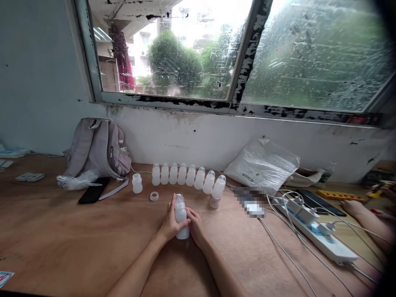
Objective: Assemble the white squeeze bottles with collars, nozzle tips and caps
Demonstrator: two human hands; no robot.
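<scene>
A translucent white baby bottle (181,225) with a clear cap stands upright between my hands near the middle of the table. My left hand (169,220) is wrapped round its left side, thumb across the front. On the other side my right hand (195,225) grips it with bent fingers. Several similar capped bottles (182,175) form a curved row behind, the rightmost bottle (219,187) with a small clear piece (214,202) at its base. An uncapped bottle (137,184) and a loose white collar ring (154,196) sit to the left.
A backpack (95,144), plastic bag (78,180) and black phone (93,192) lie on the left. Rightward are a silvery plastic bag (262,163), a blurred item (251,202) and a power strip (321,239) with trailing cables. Another person's arm (365,218) reaches in at the right edge.
</scene>
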